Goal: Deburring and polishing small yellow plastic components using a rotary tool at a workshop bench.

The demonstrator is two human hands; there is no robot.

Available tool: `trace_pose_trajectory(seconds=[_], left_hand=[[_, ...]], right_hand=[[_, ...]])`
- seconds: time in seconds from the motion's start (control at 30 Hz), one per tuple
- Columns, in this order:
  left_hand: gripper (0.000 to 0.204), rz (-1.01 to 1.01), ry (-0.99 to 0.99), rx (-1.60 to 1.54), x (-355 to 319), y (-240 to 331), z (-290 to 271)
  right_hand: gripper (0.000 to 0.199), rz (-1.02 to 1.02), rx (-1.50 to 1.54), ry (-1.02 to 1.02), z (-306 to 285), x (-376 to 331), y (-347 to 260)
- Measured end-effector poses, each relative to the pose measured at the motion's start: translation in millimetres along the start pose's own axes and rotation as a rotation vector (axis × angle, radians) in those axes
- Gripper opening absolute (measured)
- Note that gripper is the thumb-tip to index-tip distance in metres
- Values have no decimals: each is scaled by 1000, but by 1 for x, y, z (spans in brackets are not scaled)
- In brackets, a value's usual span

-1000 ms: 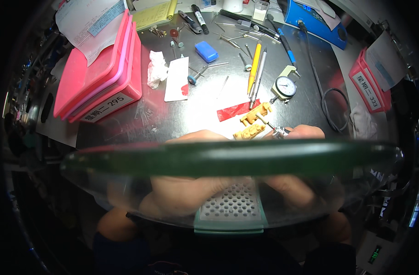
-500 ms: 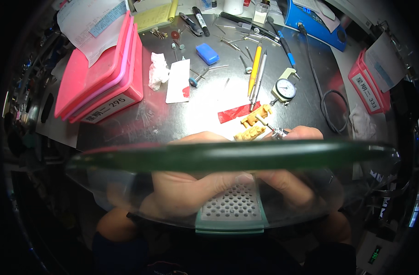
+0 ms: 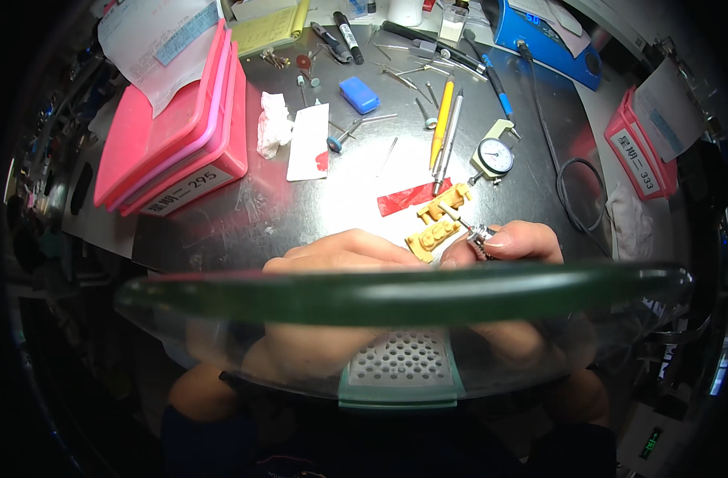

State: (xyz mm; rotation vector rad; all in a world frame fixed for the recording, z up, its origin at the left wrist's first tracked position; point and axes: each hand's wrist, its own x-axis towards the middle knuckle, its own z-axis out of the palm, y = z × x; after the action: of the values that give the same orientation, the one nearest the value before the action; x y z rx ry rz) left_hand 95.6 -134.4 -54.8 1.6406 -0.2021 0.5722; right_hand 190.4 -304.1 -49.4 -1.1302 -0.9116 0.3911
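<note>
My left hand (image 3: 344, 248) is closed, with its fingertips at the near edge of a yellow dental model (image 3: 434, 237), which shows a row of rounded teeth. The grip itself is partly hidden by the thick green edge of a clear lens (image 3: 412, 296). My right hand (image 3: 527, 239) pinches a metal rotary handpiece (image 3: 479, 234) between thumb and finger. Its pale grinding tip (image 3: 449, 210) points at a second yellow dental piece (image 3: 458, 195) just beyond the first. Whether the tip touches it, I cannot tell.
Pink boxes (image 3: 173, 135) with papers stand at left; another pink box (image 3: 639, 155) at right. A dial caliper (image 3: 495, 157), a yellow pencil (image 3: 442, 119), red film (image 3: 412, 197) and loose burs lie beyond my hands. A blue control unit (image 3: 539, 44) sits far right. Below is a perforated plate (image 3: 404, 362).
The dental pieces and the handpiece have shifted slightly toward me. The lens edge has dropped lower in the view, uncovering more of both hands.
</note>
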Motion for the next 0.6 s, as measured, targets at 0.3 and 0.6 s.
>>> trace_pose_trajectory(seconds=[0.3,0.6], left_hand=[[27,-62,-152,-17,-1,4,-7],[27,-192,-127,-126,-5,-4,-6]], right_hand=[[37,105,185,55,-4,-13,-8],[39,220,263,142,8,12,3]])
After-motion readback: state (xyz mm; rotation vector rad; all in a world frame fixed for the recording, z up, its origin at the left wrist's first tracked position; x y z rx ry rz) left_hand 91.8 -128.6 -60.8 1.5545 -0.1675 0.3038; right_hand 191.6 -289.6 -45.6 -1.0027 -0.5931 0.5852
